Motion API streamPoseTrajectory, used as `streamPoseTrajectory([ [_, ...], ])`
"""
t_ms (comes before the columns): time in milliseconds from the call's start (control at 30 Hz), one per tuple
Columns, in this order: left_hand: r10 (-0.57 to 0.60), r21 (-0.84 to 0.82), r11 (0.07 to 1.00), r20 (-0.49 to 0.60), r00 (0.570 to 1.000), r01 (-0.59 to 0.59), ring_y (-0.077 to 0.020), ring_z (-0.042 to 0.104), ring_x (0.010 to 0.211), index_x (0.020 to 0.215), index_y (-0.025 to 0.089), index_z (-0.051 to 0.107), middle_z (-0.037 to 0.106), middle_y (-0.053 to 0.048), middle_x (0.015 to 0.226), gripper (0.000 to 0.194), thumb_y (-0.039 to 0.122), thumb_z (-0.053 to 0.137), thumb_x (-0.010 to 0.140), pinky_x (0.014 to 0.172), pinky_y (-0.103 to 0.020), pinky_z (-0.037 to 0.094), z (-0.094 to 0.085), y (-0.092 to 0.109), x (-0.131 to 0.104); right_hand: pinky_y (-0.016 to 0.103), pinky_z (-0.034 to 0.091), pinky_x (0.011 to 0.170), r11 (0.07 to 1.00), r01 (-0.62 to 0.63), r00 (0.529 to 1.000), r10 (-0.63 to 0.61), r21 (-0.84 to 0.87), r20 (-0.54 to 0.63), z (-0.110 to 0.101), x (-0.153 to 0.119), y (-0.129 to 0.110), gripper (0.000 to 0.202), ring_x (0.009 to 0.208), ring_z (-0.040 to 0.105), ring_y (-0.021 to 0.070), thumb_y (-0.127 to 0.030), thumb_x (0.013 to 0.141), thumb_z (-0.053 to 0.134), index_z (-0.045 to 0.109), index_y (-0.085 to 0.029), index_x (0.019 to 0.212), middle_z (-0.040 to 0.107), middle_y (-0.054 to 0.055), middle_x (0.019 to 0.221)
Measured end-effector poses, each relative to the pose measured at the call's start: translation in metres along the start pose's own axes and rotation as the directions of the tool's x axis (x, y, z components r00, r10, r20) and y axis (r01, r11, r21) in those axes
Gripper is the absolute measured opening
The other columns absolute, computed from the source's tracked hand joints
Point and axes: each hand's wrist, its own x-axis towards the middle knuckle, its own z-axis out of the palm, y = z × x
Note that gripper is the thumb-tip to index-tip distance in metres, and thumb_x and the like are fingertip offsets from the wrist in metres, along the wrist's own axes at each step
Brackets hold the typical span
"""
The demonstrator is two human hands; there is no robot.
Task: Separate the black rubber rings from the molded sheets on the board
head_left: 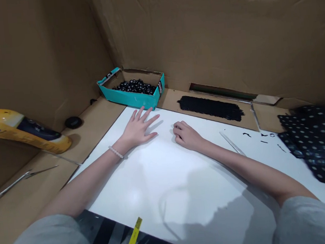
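Observation:
My left hand (138, 128) lies on the white board (156, 179) with its fingers spread and nothing in it; a pale beaded bracelet circles the wrist. Just beyond its fingertips stands a teal-edged box (132, 98) of small black round pieces (138, 86). To the right, my right hand (188, 135) rests on the board with its fingers curled closed. What it holds, if anything, is hidden. A thin clear strip (232, 143) lies beside the right forearm.
Cardboard walls rise at the back and left. A yellow bottle (23, 128), black round lid (73, 122) and tweezers (25, 177) are left. A black patch (211, 107) lies behind the board; black dotted sheets (320, 138) and scraps (263, 142) are right.

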Motion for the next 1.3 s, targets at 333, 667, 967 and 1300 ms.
streamPoseTrajectory([
  [333, 0.166, -0.07, 0.983, -0.028, 0.986, -0.167, -0.0416, 0.015, 0.155, 0.149, 0.039, 0.05, 0.035, -0.003, 0.164, 0.069, 0.068, 0.054, 0.087, 0.122, -0.064, 0.014, -0.011, 0.03, -0.008, 0.031, 0.034, 0.068, 0.995, -0.034, 0.994, 0.044, -0.094, 0.104, -0.01, -0.017, -0.004, 0.018, 0.083, 0.056, 0.0209, -0.03, 0.093, 0.053, 0.069, -0.02, 0.095, 0.067, 0.008, 0.092],
  [667, 0.123, -0.06, 0.991, 0.021, 0.992, -0.121, -0.0419, 0.008, 0.156, 0.157, 0.036, 0.039, 0.025, -0.004, 0.169, 0.075, 0.067, 0.052, 0.09, 0.123, -0.064, 0.005, -0.006, 0.037, -0.005, 0.03, 0.026, 0.06, 0.997, -0.067, 0.998, 0.067, -0.047, 0.01, -0.006, -0.02, 0.0, 0.026, 0.075, 0.059, 0.0165, -0.026, 0.094, 0.049, 0.067, -0.019, 0.077, 0.069, 0.005, 0.079],
  [967, 0.081, -0.124, 0.991, 0.274, 0.958, -0.048, -0.0381, 0.014, 0.156, 0.16, 0.036, 0.032, 0.021, -0.004, 0.17, 0.073, 0.07, 0.039, 0.095, 0.124, -0.057, 0.014, 0.018, 0.029, -0.011, 0.028, 0.03, 0.061, 0.996, -0.091, 0.996, 0.091, 0.012, 0.007, -0.007, -0.024, 0.003, 0.022, 0.07, 0.059, 0.0165, -0.024, 0.09, 0.052, 0.065, -0.02, 0.073, 0.068, 0.004, 0.072],
  [1300, 0.068, -0.132, 0.991, 0.313, 0.947, -0.027, -0.0381, 0.011, 0.156, 0.16, 0.037, 0.031, 0.019, -0.003, 0.17, 0.074, 0.073, 0.036, 0.095, 0.124, -0.059, 0.012, 0.018, 0.03, -0.01, 0.025, 0.02, 0.041, 0.228, -0.427, 0.739, 0.646, 0.875, 0.192, -0.02, 0.026, 0.032, 0.053, 0.039, 0.028, 0.0089, -0.063, 0.088, 0.053, 0.034, -0.024, 0.056, 0.034, -0.006, 0.044],
])
